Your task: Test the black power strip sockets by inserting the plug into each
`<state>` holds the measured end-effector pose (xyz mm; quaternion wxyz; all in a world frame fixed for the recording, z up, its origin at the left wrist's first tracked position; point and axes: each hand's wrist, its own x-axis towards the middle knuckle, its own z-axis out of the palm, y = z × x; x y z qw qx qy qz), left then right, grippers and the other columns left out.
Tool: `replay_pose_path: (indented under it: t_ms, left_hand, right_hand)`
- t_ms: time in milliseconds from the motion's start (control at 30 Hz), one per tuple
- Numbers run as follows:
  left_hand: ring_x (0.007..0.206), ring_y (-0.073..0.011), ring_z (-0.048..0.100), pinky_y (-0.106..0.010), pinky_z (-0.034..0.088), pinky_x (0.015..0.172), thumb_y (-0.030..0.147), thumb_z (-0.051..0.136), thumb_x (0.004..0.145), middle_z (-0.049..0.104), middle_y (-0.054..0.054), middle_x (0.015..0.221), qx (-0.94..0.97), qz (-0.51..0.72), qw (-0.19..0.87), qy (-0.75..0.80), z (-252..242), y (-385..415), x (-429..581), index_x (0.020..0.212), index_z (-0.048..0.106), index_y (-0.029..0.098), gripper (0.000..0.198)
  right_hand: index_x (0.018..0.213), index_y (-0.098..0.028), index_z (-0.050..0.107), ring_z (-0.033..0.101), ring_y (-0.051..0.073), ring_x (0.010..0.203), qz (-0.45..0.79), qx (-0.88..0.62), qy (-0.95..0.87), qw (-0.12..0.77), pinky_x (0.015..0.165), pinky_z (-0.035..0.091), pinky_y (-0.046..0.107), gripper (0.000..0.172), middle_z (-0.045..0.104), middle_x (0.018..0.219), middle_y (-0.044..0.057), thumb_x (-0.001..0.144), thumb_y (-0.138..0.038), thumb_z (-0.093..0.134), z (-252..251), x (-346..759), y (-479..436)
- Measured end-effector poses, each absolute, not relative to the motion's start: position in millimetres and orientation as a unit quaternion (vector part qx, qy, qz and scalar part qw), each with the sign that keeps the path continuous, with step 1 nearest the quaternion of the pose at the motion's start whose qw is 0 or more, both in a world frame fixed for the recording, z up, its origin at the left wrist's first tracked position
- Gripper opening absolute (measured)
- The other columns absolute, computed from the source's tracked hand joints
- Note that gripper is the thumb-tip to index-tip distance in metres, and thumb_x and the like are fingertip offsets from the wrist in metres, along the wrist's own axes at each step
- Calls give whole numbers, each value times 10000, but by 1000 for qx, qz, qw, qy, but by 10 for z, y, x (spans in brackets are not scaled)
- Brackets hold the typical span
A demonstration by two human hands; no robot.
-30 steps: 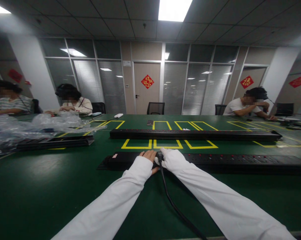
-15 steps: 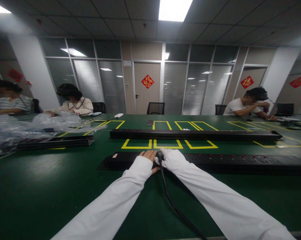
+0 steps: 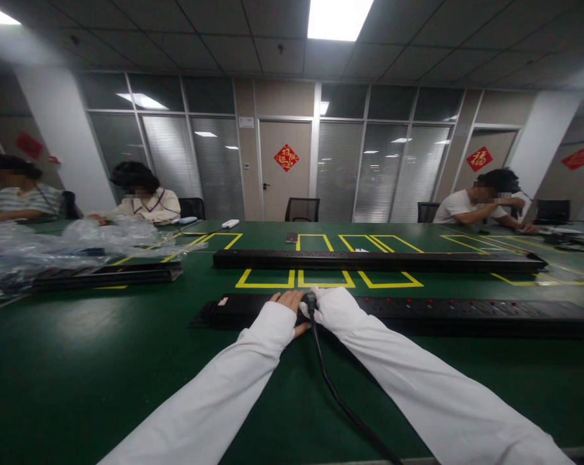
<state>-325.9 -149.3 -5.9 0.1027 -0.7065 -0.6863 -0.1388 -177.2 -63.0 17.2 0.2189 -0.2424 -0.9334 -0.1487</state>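
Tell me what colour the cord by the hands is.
The power cord is black, clearest in head view.

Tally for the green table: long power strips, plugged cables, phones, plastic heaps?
Black power strips: 3 (left one possibly stacked)
Plugged black cable: 1
Phone: 1
Plastic wrap heap: 1
Total: 6

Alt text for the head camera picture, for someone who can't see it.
Two white-sleeved arms reach a long black power strip on a green table: the left hand rests on it, the right hand, mostly under its sleeve, is at a black plug with a cable trailing back. Three other people sit at the far side.
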Motion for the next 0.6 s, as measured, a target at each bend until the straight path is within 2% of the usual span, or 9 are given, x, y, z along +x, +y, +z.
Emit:
replay_pose_path:
  t_ms: [333,600]
  left_hand:
    - [1216,-295,422,-458,303,1016,423,594,722,475,-162,1310,-712,-149,104,-678,-77,-1486,-3271,1284,385,132,666]
    - [1226,-285,409,-450,291,1024,389,593,732,462,-157,1319,-713,-153,110,-675,-131,-1461,-3299,1292,378,129,654]
  right_hand:
    - [874,-166,578,582,161,599,-121,-243,-946,176,511,286,247,539,662,746,67,857,-623,291,332,-1746,-673]
    - [850,-181,591,557,148,554,-128,-258,-938,194,497,262,246,521,638,647,36,840,-631,328,284,-1777,-645]
